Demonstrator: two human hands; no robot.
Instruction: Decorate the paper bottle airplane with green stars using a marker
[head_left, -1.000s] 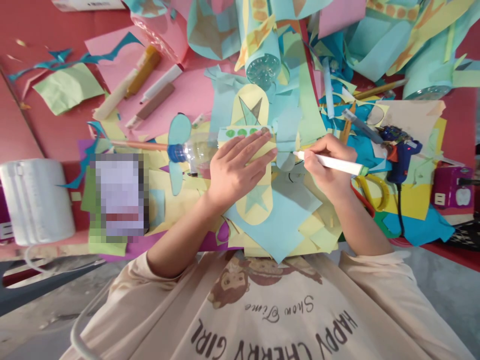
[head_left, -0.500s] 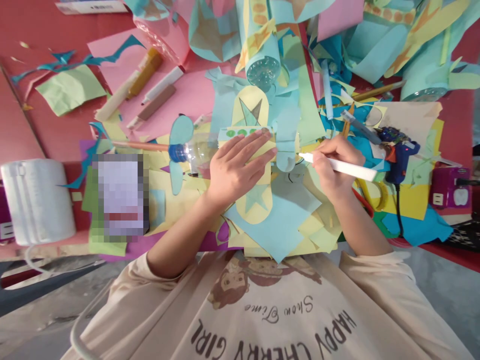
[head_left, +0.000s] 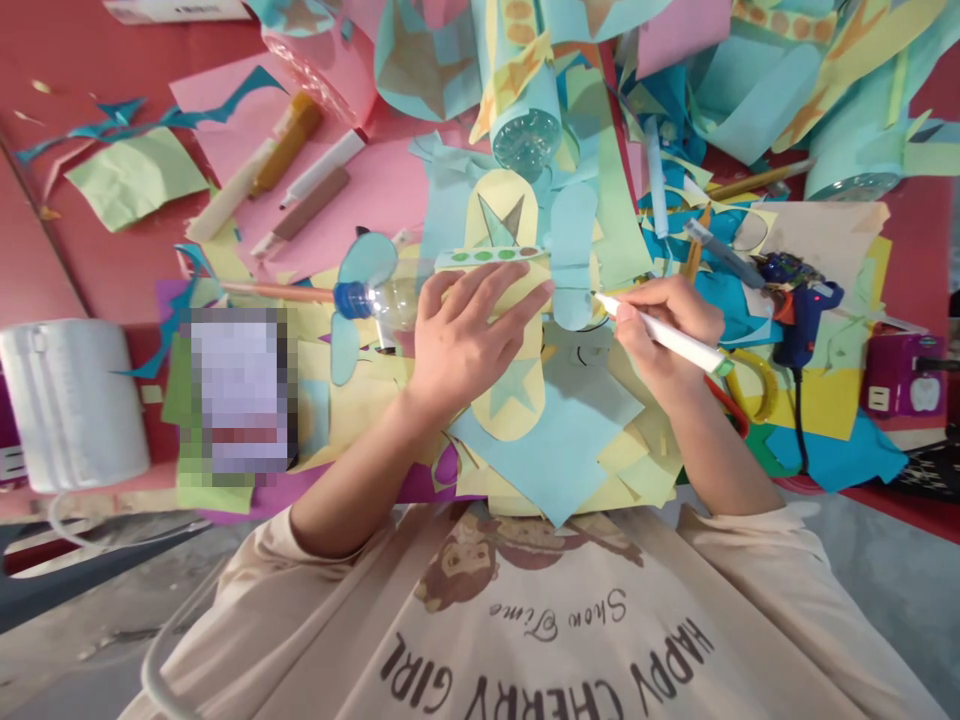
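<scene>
Nearest me, the near wing (head_left: 517,415) bears a pale blue star. My left hand (head_left: 472,340) lies across the paper-wrapped bottle (head_left: 397,300), fingers long; thumb hidden, so cannot tell whether they clasp. My right hand (head_left: 675,312) pinches a white marker (head_left: 679,342), tip just beside the plain blue strip (head_left: 574,230). Done: wings on, blue propeller (head_left: 367,260) at the cap, dots along the dotted strip (head_left: 495,256), star on the far wing (head_left: 508,195). Judged left: the blue strip, bare of dots. Beyond: another bottle (head_left: 526,140).
</scene>
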